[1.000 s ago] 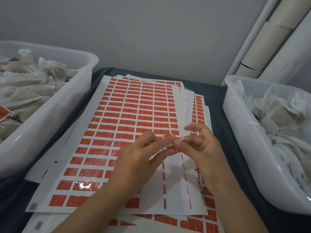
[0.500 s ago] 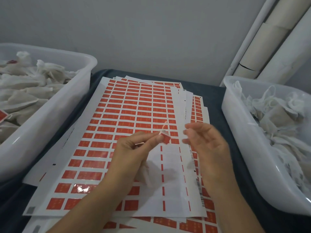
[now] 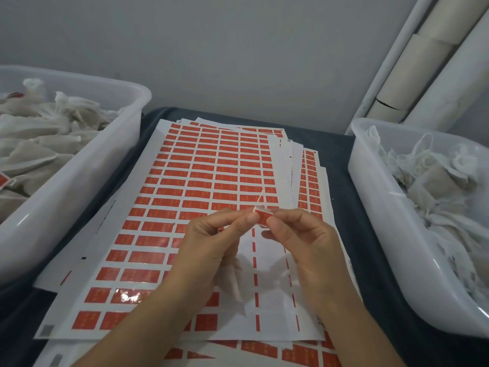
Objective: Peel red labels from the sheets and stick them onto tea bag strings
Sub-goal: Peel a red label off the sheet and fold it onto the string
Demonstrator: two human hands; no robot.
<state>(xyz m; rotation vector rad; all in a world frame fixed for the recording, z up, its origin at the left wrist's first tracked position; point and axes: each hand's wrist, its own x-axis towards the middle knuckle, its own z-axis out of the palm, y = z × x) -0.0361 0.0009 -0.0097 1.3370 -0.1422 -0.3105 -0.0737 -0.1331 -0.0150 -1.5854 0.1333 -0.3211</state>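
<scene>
Both hands meet over the top label sheet (image 3: pixel 211 176), near its right edge. Left hand (image 3: pixel 211 242) and right hand (image 3: pixel 299 239) each pinch one red label (image 3: pixel 263 217) folded around a thin white string (image 3: pixel 259 201).

Small packing workshop: label sheets (image 3: pixel 211 181) between tubs (image 3: pixel 79 186) of tea bags (image 3: pixel 39 144).

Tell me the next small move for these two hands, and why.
Probably press the red label shut around the string. Both the left hand and the right hand already pinch the label above the label sheet, and the string pokes up from it, so folding seems to be what remains.
</scene>
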